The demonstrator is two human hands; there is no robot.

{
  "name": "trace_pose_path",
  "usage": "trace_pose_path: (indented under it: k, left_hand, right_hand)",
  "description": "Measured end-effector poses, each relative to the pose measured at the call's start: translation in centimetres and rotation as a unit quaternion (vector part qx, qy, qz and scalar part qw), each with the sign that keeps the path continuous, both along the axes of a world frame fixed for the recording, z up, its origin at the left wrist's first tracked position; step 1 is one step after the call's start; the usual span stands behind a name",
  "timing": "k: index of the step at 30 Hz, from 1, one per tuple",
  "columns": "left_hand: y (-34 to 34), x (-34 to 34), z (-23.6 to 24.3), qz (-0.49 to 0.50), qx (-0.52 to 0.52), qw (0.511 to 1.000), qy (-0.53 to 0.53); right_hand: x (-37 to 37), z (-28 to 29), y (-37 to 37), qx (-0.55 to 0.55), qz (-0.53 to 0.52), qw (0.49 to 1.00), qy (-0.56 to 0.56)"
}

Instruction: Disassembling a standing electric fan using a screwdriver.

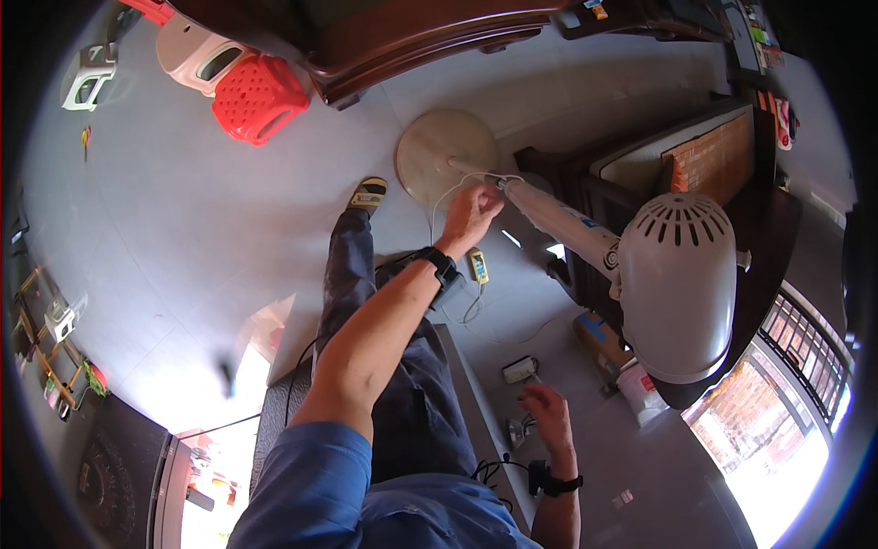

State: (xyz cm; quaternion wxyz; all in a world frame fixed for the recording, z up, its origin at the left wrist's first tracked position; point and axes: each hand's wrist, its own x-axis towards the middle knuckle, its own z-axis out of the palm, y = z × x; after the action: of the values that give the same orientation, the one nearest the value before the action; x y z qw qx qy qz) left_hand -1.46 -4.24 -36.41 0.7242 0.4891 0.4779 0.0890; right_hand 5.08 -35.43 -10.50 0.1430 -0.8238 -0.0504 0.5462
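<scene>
A: Head view: where was the left hand (471, 212)?

B: Stretched out, its grip pinched on a thin white power cord (441, 197) just where the cord met the lower end of the white plastic fan pole (558, 220). Beyond the grip sat the round cream fan base (445, 156) on the grey tiled floor (183, 210); nearer than the grip, the pole ran up to the white vented motor housing (681, 284).

A: And the right hand (549, 412)?

B: Held low, fingers loosely spread, holding nothing, beside a small white box (519, 369).

A: How would that fan handle?

B: Top-heavy, I'd judge: rigid pole, weighty head. The cord was limp and wouldn't bear it. Better to grasp the pole itself, close under the housing.
</scene>
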Motion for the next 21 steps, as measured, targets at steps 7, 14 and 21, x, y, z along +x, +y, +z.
trace_pose_path:
  k: [7, 14, 21]
  left_hand:
    - [-5.2, 2.8, 3.5, 0.221, -0.43, 0.865, -0.134]
    - [-1.9, 2.3, 3.0, -0.002, 0.312, 0.947, -0.074]
    - [4.5, 2.4, 0.9, -0.208, 0.456, 0.841, -0.203]
  right_hand:
    - [0.1, -1.2, 1.0, 0.003, 0.007, 1.0, 0.014]
    - [1.1, -3.5, 6.1, 0.111, 0.064, 0.976, -0.173]
    - [3.6, -10.8, 15.0, 0.272, -0.088, 0.931, -0.227]
